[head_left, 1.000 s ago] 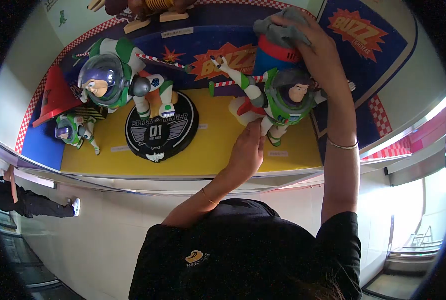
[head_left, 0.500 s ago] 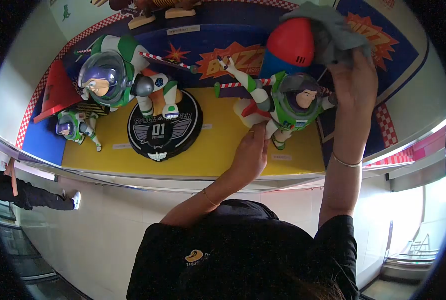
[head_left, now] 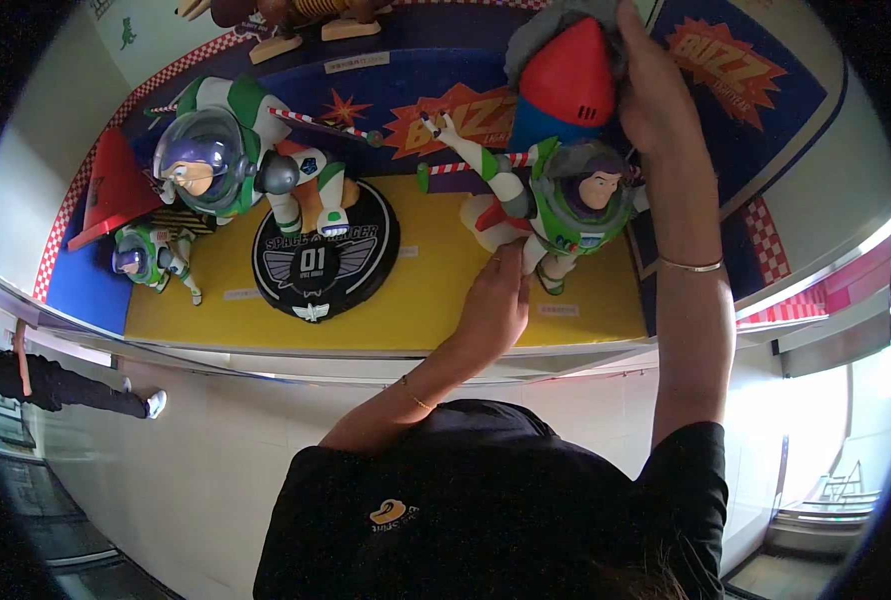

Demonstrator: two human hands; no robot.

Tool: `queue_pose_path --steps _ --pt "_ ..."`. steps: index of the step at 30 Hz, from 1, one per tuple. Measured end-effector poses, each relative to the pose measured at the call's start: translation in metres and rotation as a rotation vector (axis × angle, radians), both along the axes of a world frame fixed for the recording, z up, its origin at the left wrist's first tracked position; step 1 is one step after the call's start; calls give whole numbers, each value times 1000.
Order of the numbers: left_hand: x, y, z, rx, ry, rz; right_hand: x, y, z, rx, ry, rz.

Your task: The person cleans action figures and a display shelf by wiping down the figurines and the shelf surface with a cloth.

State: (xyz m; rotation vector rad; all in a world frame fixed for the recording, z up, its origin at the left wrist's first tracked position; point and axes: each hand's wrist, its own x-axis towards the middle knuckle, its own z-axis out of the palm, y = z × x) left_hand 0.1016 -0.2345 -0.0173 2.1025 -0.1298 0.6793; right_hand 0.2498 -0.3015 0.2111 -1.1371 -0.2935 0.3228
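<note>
A space ranger figure [head_left: 586,210] in green, white and purple stands at the right of the yellow shelf, one arm raised. My left hand [head_left: 496,305] is closed on its lower part, near a white leg; the fingertips are partly hidden. Behind the figure rises a rocket with a red nose [head_left: 571,75] and blue body. My right hand [head_left: 656,105] is at the rocket's right side, holding a grey cloth [head_left: 536,35] that wraps over the rocket's top and back. Some of its fingers are out of sight.
A larger space ranger figure [head_left: 231,150] perches on a round black base [head_left: 331,265]. Left of it stand a small figure [head_left: 146,255] and a red cone-like piece [head_left: 121,190]. A brown dog toy [head_left: 346,30] is on the upper ledge. A person [head_left: 56,380] stands at far left.
My right hand and the cloth have moved up and left, from the rocket's right side to over its top. My left hand has stayed on the figure.
</note>
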Motion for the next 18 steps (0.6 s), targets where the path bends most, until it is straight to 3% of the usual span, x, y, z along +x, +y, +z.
queue_pose_path --steps 9,13,16,18 --pt "-2 -2 -1 9 -49 19 -13 8 17 -140 142 4" --pt "-2 -1 -4 6 -39 6 -24 3 16 120 -138 -123" --pt "-3 -3 0 16 -54 22 -4 -16 12 345 -197 -74" --pt "-5 -2 4 29 -69 40 -40 -33 17 608 -193 -238"
